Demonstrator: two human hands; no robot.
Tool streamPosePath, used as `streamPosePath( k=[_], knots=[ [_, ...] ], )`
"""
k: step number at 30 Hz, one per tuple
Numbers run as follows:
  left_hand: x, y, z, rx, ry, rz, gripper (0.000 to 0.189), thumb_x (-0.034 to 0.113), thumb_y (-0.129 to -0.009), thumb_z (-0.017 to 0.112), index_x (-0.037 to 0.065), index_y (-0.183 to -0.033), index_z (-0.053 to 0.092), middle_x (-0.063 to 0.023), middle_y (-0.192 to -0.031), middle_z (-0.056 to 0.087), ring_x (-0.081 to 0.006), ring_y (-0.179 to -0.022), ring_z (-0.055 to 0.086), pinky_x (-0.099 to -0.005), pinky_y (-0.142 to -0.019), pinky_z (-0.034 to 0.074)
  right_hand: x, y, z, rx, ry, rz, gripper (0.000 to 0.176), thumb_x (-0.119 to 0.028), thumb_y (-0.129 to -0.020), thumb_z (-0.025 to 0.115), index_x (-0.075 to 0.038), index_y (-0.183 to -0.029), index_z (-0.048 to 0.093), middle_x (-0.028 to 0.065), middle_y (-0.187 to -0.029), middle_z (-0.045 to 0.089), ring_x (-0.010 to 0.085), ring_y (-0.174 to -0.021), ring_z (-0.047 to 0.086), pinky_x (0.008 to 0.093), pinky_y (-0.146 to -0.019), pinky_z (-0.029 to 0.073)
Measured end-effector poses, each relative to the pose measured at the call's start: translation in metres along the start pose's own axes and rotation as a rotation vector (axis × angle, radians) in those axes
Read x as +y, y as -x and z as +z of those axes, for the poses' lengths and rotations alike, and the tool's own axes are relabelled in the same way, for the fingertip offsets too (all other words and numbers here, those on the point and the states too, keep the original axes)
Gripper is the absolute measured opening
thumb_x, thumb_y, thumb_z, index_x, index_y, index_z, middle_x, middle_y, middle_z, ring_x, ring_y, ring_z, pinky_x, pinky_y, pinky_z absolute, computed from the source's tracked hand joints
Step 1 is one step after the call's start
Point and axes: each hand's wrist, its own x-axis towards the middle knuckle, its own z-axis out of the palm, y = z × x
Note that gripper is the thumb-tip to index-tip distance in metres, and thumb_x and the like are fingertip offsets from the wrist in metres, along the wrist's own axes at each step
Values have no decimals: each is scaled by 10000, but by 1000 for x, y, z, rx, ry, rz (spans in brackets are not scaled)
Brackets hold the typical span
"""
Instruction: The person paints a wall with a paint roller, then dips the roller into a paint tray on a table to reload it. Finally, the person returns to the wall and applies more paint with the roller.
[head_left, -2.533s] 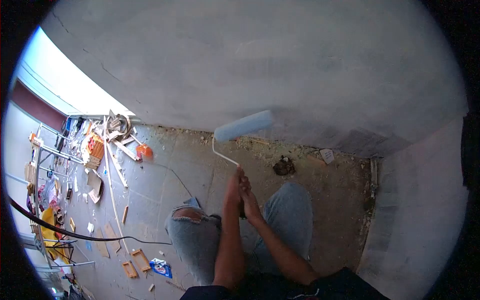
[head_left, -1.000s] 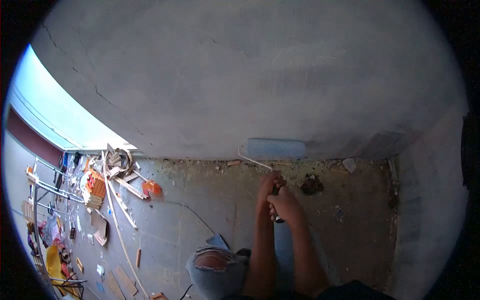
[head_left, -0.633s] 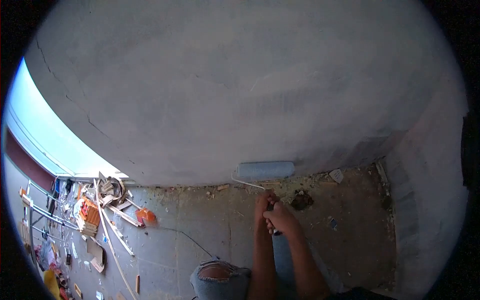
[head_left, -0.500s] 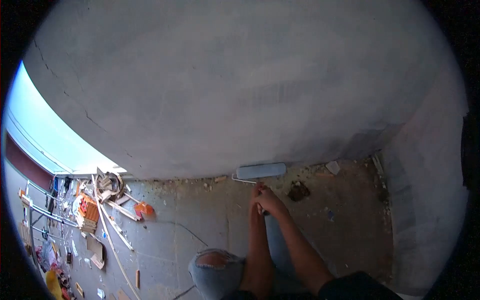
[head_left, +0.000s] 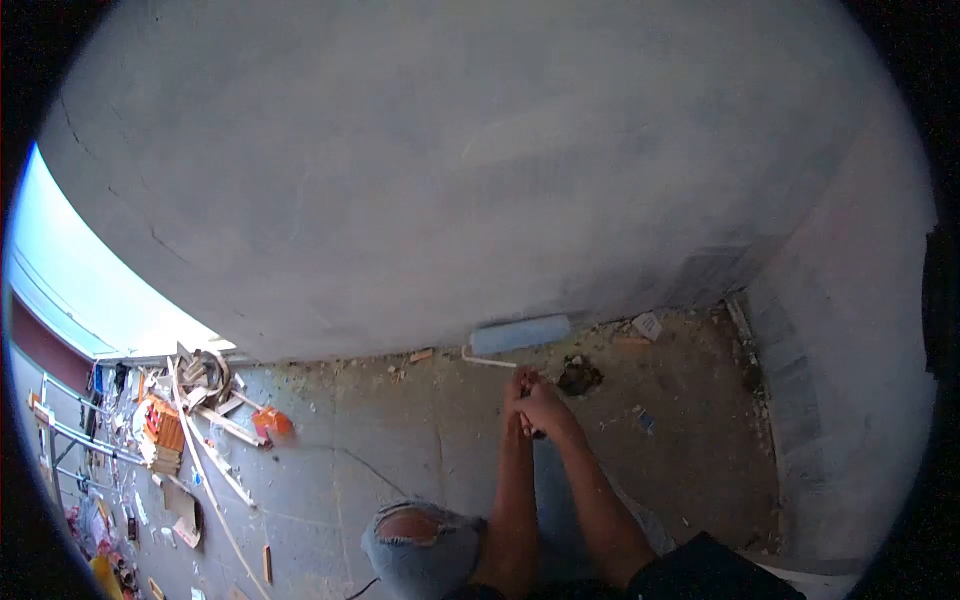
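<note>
A paint roller (head_left: 520, 334) with a pale blue-white sleeve lies against the bottom of the grey wall (head_left: 400, 190), just above the floor line. Its thin wire frame bends round from the left end to the handle, which is mostly hidden in my fingers. My left hand (head_left: 517, 388) is closed round the handle. Beside and partly over it, my right hand (head_left: 546, 408) is closed on the same handle. Both forearms reach forward between my knees, and the ripped jeans (head_left: 420, 545) show at the left one.
Rubble and a dark hole (head_left: 579, 376) lie along the wall's foot. A second wall (head_left: 830, 400) stands at right. To the left are wood strips (head_left: 215, 465), an orange dustpan-like piece (head_left: 272, 421), a stack of orange-sided pieces (head_left: 163, 432), a metal ladder (head_left: 95, 438) and scattered litter.
The roller has tipped slightly, its right end now higher, while staying low on the wall. My view has turned a little, shifting the floor clutter and wall corner leftward. Both hands keep their grip.
</note>
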Motion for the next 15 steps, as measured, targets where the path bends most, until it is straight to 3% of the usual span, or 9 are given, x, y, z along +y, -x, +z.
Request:
streamPosePath(
  k=[2, 4, 7, 10, 15],
  knots=[
    [-5, 9, 17, -70, 8, 4, 232, 107, -820, 498, 93, -612, 395, 15, -500, 358, -100, -438, 367, -303, -510, 410, -8, 12, -22, 53, -105, 25, 526, -99, -760, 501, 95, -1194, 278, 57, -539, 472, 141, -402, 462, 297, -396, 424],
    [-6, 19, 50, -144, 3, 18, 224, 107, -823, 494, 92, -620, 400, 13, -501, 361, -102, -435, 369, -307, -515, 419, -52, 81, -49, 89, -263, 122, 550, -94, -762, 500, 70, -1223, 249, 44, -562, 467, 126, -414, 449, 288, -388, 414],
    [-5, 45, 103, -260, -27, 70, 211, 108, -828, 488, 91, -633, 407, 10, -501, 364, -105, -430, 372, -313, -524, 432, -70, 132, -84, 91, -290, 55, 593, -93, -776, 496, 19, -1273, 192, 33, -587, 458, 110, -438, 440, 274, -382, 401],
    [-8, 71, 145, -241, -85, 113, 190, 122, -846, 477, 72, -676, 409, 4, -509, 363, -109, -430, 378, -317, -537, 455, -82, 162, -111, 101, -320, 71, 542, -101, -788, 499, -7, -1255, 241, 32, -576, 457, 106, -443, 441, 265, -381, 393],
    [-48, 82, 170, -237, 82, 55, 198, 134, -866, 455, 66, -688, 403, 8, -509, 343, -104, -441, 367, -322, -542, 457, -74, 190, -154, 80, -179, 119, 482, -142, -819, 507, 7, -1225, 297, 50, -618, 491, 111, -464, 468, 252, -396, 410]
  ],
)
